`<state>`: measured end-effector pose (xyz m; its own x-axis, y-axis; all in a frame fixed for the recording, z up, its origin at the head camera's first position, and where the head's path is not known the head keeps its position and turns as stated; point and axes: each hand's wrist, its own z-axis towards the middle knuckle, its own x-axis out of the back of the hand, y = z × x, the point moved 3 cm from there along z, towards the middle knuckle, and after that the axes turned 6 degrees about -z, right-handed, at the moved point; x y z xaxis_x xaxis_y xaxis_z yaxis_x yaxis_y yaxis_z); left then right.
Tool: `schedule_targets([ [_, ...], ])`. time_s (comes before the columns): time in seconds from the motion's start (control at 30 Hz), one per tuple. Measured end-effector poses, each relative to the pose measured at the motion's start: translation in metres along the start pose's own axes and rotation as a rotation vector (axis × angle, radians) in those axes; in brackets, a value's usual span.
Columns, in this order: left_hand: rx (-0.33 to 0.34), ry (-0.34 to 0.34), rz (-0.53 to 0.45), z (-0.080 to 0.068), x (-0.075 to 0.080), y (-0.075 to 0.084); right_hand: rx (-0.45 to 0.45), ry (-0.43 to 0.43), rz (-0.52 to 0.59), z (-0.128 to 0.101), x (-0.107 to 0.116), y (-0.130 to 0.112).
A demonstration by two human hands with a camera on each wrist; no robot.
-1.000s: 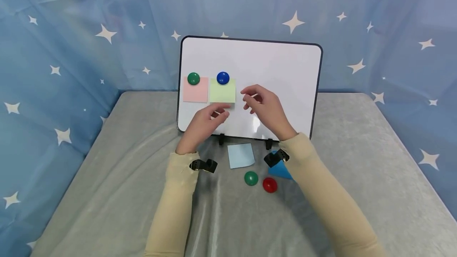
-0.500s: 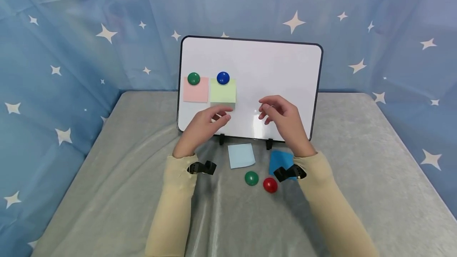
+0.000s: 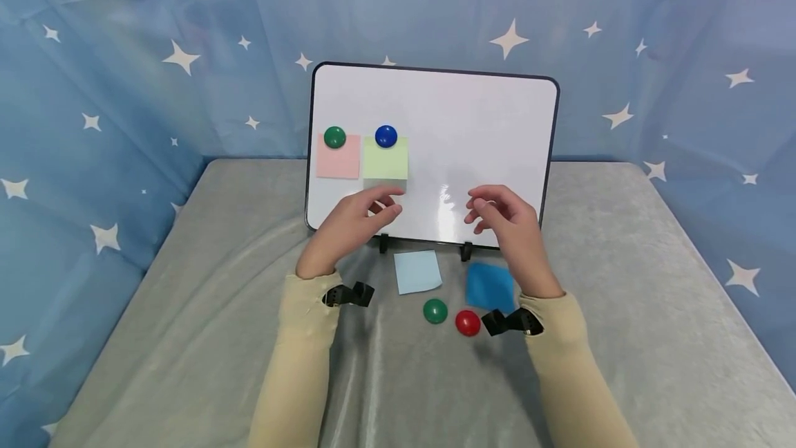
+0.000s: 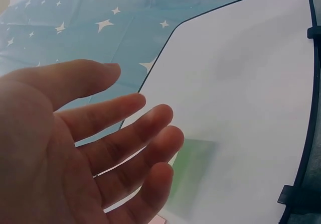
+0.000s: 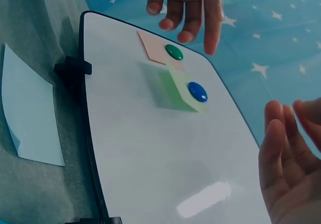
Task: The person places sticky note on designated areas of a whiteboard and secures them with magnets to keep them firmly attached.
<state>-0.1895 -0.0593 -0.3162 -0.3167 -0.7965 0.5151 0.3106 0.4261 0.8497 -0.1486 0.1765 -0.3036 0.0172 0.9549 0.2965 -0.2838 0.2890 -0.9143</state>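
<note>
Nearest on the grey cloth lie a red magnet (image 3: 468, 323), a green magnet (image 3: 435, 310) and two blue notes, then the left hand (image 3: 351, 223) and right hand (image 3: 506, 223) hover empty, fingers loosely apart, before the whiteboard (image 3: 472, 137), its green note (image 3: 385, 159) pinned upper left.

Right half of the whiteboard (image 3: 485, 137) is left bare, so plenty of room there; the left side is taken up by two pinned notes (image 3: 362, 156).

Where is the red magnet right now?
In the head view the red magnet lies on the grey cloth, right of the green magnet, below the dark blue note.
</note>
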Motion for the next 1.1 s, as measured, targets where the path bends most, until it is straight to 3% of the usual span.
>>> schedule_targets([
  [0.47, 0.047, -0.036, 0.081, 0.002, -0.003, -0.006, -0.064, -0.089, -0.117, -0.014, -0.001, 0.012],
  [0.7, 0.179, -0.130, 0.096, 0.004, -0.011, -0.018, -0.052, -0.173, -0.175, -0.015, -0.002, 0.027],
  [0.87, 0.230, -0.225, 0.135, 0.008, -0.018, -0.026, -0.020, -0.266, -0.216, -0.017, -0.004, 0.044],
  [1.1, 0.301, -0.262, 0.183, 0.013, -0.028, -0.035, -0.013, -0.351, -0.312, -0.016, -0.011, 0.049],
])
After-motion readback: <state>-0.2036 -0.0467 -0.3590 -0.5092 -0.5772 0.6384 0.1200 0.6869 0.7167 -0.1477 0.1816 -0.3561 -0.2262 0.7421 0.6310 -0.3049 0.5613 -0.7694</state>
